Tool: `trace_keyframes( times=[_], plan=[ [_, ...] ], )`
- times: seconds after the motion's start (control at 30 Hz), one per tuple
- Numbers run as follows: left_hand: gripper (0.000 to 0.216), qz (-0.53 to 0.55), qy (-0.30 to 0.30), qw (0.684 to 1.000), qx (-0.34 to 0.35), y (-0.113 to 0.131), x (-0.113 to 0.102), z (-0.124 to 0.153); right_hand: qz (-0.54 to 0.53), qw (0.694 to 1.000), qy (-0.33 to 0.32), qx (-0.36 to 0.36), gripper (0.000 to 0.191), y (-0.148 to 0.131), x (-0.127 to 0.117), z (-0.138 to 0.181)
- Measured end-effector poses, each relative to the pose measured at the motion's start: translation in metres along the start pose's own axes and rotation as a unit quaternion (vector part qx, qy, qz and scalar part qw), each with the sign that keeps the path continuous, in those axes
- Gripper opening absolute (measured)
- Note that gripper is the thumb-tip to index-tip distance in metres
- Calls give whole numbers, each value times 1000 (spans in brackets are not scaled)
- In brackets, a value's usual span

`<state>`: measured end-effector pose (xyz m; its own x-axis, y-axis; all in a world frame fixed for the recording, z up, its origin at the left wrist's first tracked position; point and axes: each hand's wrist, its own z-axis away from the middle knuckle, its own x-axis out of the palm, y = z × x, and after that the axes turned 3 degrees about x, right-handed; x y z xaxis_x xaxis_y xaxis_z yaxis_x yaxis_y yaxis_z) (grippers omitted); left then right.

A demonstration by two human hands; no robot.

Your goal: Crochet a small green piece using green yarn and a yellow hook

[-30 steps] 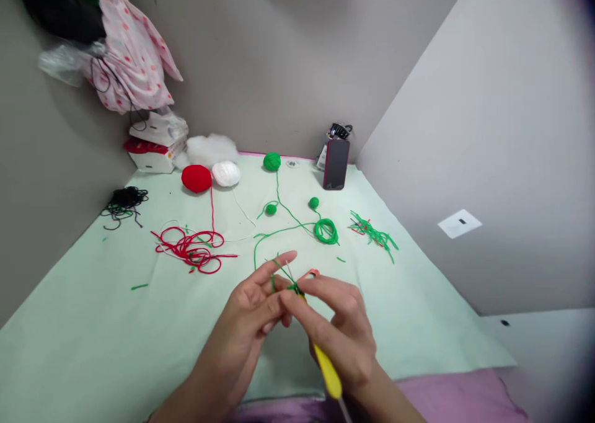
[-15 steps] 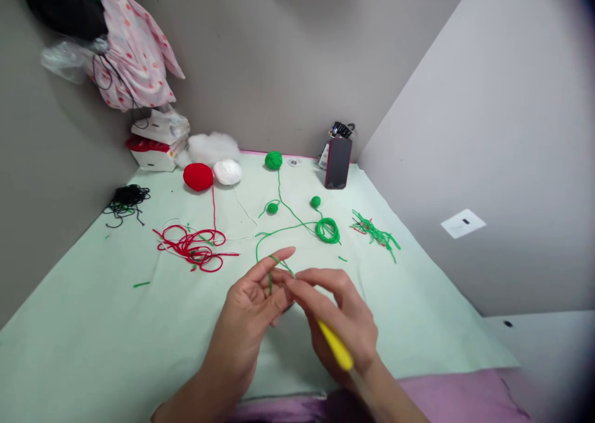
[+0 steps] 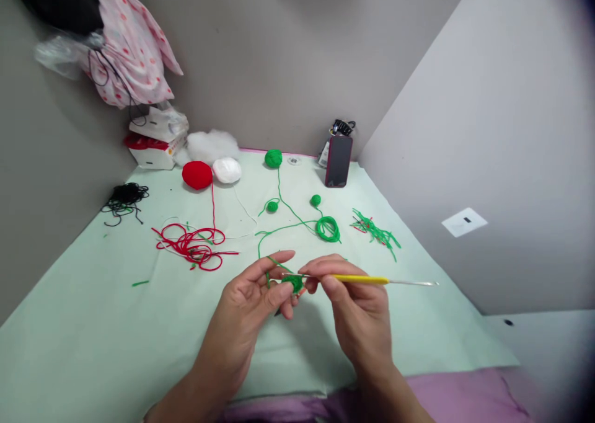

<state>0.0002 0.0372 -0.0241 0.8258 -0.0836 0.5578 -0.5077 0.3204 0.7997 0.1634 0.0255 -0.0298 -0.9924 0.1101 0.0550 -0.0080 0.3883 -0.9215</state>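
The left hand (image 3: 251, 304) pinches one green crochet piece (image 3: 294, 281) over the pale green cloth (image 3: 116, 348); its fingers cover part, so the shape is hard to make out. The right hand (image 3: 361, 308) pinches one yellow-handled crochet hook (image 3: 360, 280), with one end at this piece. Farther lie one green yarn coil (image 3: 319, 229) and two small green balls (image 3: 272, 206) (image 3: 316, 200). Behind are three yarn balls, red (image 3: 198, 175), white (image 3: 227, 170), green (image 3: 273, 158), and one smartphone (image 3: 339, 161). One black hanging item (image 3: 60, 4) is cut off.
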Motion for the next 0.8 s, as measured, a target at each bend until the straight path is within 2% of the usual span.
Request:
trace_keyframes(
  times=[0.17,0.37,0.47,0.53,0.7,0.8],
  plan=[
    [35,26,7,999,-20,2,0,-2,-50,997,2,58,20,3,-5,0],
    [28,18,-14,1000,-20,5,-2,0,-75,995,-19,56,23,-1,-3,0],
    [27,-9,-4,1000,7,4,-2,1,-20,1000,-20,13,21,-4,-3,3],
    [25,-25,7,999,33,2,-2,2,41,998,-23,-41,22,-6,-3,6],
    [29,-55,32,996,70,-2,-3,4,170,966,-55,-187,25,-7,-2,12],
    [37,-70,31,995,67,0,-4,4,179,958,-56,-216,24,-5,-3,14]
  ],
)
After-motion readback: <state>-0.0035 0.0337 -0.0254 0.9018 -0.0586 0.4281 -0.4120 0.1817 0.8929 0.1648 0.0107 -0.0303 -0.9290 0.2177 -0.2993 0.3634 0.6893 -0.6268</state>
